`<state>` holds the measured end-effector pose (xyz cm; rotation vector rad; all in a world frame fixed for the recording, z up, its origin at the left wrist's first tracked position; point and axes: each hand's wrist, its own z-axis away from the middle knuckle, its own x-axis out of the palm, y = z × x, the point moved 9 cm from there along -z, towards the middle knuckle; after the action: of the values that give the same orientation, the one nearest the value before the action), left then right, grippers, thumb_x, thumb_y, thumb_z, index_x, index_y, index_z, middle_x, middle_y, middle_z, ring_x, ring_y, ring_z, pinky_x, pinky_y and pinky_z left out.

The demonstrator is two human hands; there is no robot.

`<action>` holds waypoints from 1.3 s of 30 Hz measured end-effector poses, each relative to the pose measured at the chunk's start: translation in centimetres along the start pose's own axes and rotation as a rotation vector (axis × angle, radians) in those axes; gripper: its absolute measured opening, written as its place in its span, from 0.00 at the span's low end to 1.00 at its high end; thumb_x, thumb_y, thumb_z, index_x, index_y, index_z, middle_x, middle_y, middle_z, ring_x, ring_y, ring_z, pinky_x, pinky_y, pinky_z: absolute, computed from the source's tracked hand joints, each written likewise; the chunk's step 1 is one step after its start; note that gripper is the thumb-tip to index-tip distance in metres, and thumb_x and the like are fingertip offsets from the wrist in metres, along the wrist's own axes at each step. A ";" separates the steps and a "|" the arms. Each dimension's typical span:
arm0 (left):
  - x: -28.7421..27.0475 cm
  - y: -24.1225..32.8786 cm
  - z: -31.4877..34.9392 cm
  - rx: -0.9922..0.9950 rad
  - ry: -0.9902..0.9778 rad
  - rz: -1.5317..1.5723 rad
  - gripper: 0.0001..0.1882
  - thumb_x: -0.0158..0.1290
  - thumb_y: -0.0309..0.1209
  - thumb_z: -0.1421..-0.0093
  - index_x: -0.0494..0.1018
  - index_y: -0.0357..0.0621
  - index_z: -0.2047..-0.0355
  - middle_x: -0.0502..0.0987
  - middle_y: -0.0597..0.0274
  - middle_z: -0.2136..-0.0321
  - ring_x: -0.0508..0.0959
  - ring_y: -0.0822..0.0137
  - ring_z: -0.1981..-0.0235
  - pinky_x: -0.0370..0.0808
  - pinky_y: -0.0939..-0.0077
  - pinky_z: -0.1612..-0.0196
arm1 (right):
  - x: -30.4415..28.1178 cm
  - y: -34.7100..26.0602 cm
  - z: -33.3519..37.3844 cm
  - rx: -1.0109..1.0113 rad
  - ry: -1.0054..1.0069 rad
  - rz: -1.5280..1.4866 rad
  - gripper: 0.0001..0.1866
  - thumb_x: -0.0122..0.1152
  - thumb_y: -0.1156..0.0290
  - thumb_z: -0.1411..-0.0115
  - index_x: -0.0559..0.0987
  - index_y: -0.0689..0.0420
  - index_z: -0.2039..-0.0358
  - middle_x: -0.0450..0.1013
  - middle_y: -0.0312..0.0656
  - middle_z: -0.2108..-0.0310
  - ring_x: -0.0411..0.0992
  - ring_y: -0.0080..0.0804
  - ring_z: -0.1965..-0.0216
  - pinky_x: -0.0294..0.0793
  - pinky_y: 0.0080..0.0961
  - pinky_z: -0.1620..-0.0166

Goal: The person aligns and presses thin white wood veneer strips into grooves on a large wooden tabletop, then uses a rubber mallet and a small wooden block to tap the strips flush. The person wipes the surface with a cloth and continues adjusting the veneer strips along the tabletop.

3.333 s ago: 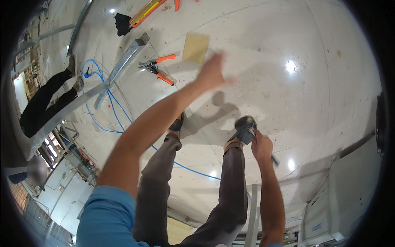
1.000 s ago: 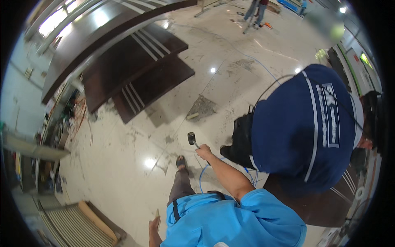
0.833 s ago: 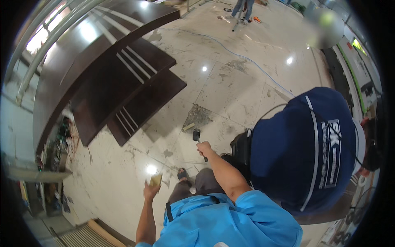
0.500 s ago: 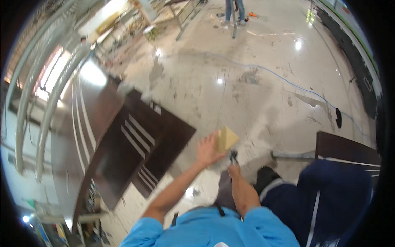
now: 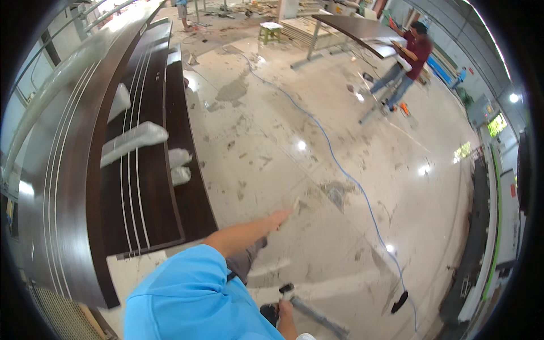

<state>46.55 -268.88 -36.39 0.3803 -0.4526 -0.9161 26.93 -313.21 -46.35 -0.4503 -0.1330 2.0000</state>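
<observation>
My left hand [image 5: 277, 220] is stretched forward over the tiled floor, its fingers closed on a flat yellowish piece [image 5: 296, 205] seen nearly edge-on. Lower in the view, close to my body, my right hand [image 5: 285, 309] grips a hand tool with a dark head [image 5: 287, 288]. Its handle is mostly hidden in my fist, so its exact kind is unclear. Just beyond that hand, a grey metal bar [image 5: 320, 317] lies low near the floor.
Long dark brown panels [image 5: 195, 198] with pale stripes stand on the left, with wrapped white padding [image 5: 136, 141] between them. A blue cord [image 5: 340, 161] crosses the floor. At the far right, a person in maroon [image 5: 416, 51] stands by a dark panel [image 5: 357, 34] on metal stands. A green stool [image 5: 270, 33] stands farther back.
My view has swung, bringing the person in maroon and more floor into sight. Dark blue fabric formerly on my right is out of view. The yellowish piece has turned from broadside to edge-on.
</observation>
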 end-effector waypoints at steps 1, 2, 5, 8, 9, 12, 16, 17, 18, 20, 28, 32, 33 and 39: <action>0.4 1.7 -1.7 0.036 0.007 -0.144 0.41 0.57 0.63 0.39 0.68 0.47 0.36 0.70 0.53 0.46 0.72 0.59 0.46 0.71 0.54 0.47 | -1.1 -3.4 1.1 -0.105 -0.010 0.103 0.07 0.60 0.70 0.37 0.77 0.60 0.66 0.73 0.43 0.78 0.71 0.37 0.85 0.65 0.36 0.84; 0.6 2.7 -3.1 -0.012 -0.009 -0.134 0.44 0.59 0.63 0.40 0.67 0.45 0.35 0.69 0.50 0.41 0.70 0.57 0.42 0.70 0.52 0.45 | -1.5 -7.4 1.4 -0.171 -0.038 0.093 0.07 0.60 0.70 0.36 0.77 0.60 0.66 0.73 0.43 0.78 0.71 0.37 0.84 0.65 0.37 0.84; 0.7 6.7 -5.9 -0.081 -0.079 -0.288 0.51 0.60 0.64 0.42 0.64 0.36 0.32 0.65 0.43 0.33 0.65 0.48 0.33 0.65 0.47 0.36 | -2.7 -18.4 -0.5 -0.117 0.007 0.118 0.07 0.59 0.70 0.36 0.77 0.60 0.67 0.73 0.43 0.79 0.71 0.38 0.84 0.66 0.37 0.83; -0.1 12.0 -8.1 -0.155 -0.125 -0.290 0.51 0.61 0.64 0.44 0.67 0.36 0.33 0.66 0.44 0.33 0.69 0.47 0.36 0.69 0.48 0.38 | -1.5 -30.1 -3.7 -0.107 0.021 0.152 0.07 0.58 0.69 0.36 0.77 0.60 0.67 0.73 0.44 0.79 0.71 0.38 0.83 0.67 0.37 0.83; -1.3 15.3 -9.2 -0.086 -0.076 -0.336 0.51 0.61 0.64 0.44 0.67 0.35 0.34 0.68 0.44 0.34 0.72 0.48 0.39 0.71 0.50 0.41 | -0.9 -33.8 -4.5 -0.097 0.026 0.151 0.08 0.58 0.69 0.36 0.77 0.60 0.68 0.73 0.44 0.79 0.71 0.38 0.83 0.67 0.38 0.82; -5.7 25.1 -12.7 0.131 0.045 -0.491 0.49 0.61 0.63 0.44 0.68 0.35 0.35 0.73 0.45 0.41 0.78 0.52 0.48 0.76 0.54 0.46 | 2.4 -43.3 -7.3 -0.089 -0.002 0.171 0.08 0.57 0.69 0.35 0.77 0.60 0.68 0.73 0.44 0.79 0.71 0.38 0.83 0.67 0.38 0.82; -13.9 36.7 -16.1 0.345 -0.043 -0.648 0.37 0.60 0.56 0.38 0.74 0.43 0.37 0.80 0.52 0.48 0.82 0.60 0.55 0.76 0.61 0.46 | 7.5 -53.9 -12.1 -0.041 -0.068 0.245 0.09 0.56 0.68 0.35 0.77 0.60 0.69 0.73 0.45 0.79 0.72 0.39 0.82 0.68 0.39 0.81; -17.3 38.7 -16.5 0.367 0.023 -0.688 0.34 0.59 0.55 0.37 0.75 0.45 0.39 0.81 0.54 0.48 0.82 0.61 0.54 0.76 0.62 0.45 | 8.4 -56.6 -13.6 -0.026 -0.086 0.276 0.09 0.55 0.68 0.34 0.77 0.60 0.69 0.73 0.45 0.79 0.72 0.39 0.82 0.68 0.39 0.80; -20.4 39.5 -16.4 0.352 0.066 -0.713 0.31 0.56 0.49 0.35 0.72 0.49 0.36 0.77 0.56 0.42 0.81 0.61 0.51 0.75 0.64 0.43 | 9.2 -59.2 -15.2 -0.009 -0.103 0.315 0.09 0.55 0.68 0.34 0.77 0.60 0.69 0.73 0.45 0.79 0.72 0.39 0.82 0.68 0.39 0.80; -26.4 41.2 -15.8 0.428 0.195 -0.680 0.29 0.51 0.43 0.32 0.68 0.52 0.31 0.72 0.58 0.35 0.76 0.61 0.40 0.71 0.66 0.38 | 10.5 -65.9 -19.0 0.009 -0.142 0.394 0.10 0.55 0.68 0.34 0.77 0.60 0.69 0.73 0.45 0.80 0.72 0.39 0.81 0.69 0.39 0.80; -41.3 27.0 -10.0 -0.415 0.909 0.059 0.46 0.69 0.59 0.51 0.77 0.26 0.48 0.82 0.43 0.53 0.82 0.53 0.52 0.77 0.61 0.50 | 23.7 -111.8 -29.7 -0.346 -0.097 0.569 0.09 0.52 0.71 0.31 0.75 0.62 0.65 0.74 0.47 0.77 0.68 0.32 0.84 0.68 0.33 0.83; -40.8 28.6 -14.1 -0.533 0.811 0.320 0.49 0.71 0.60 0.53 0.76 0.27 0.46 0.81 0.41 0.51 0.82 0.53 0.51 0.77 0.59 0.48 | 35.2 -133.7 -26.7 -0.528 -0.071 0.545 0.09 0.55 0.68 0.31 0.72 0.60 0.57 0.73 0.44 0.79 0.67 0.28 0.85 0.64 0.27 0.85; -41.2 30.0 -15.8 -0.580 0.745 0.337 0.48 0.72 0.59 0.53 0.76 0.28 0.46 0.81 0.42 0.52 0.81 0.54 0.52 0.77 0.60 0.49 | 37.8 -137.7 -25.7 -0.562 -0.041 0.594 0.09 0.55 0.68 0.31 0.72 0.60 0.57 0.73 0.44 0.78 0.67 0.28 0.85 0.65 0.27 0.85; -54.4 49.5 -28.3 -0.309 0.523 0.393 0.52 0.70 0.60 0.52 0.71 0.27 0.40 0.79 0.42 0.46 0.79 0.55 0.45 0.75 0.64 0.44 | 48.1 -144.4 -23.8 -0.271 0.060 0.572 0.09 0.51 0.69 0.30 0.74 0.62 0.62 0.73 0.47 0.78 0.67 0.34 0.85 0.67 0.34 0.83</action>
<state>65.68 -193.19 -47.09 0.2225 0.0987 -0.4642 138.22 -206.95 -39.20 -0.7886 -0.2621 2.5372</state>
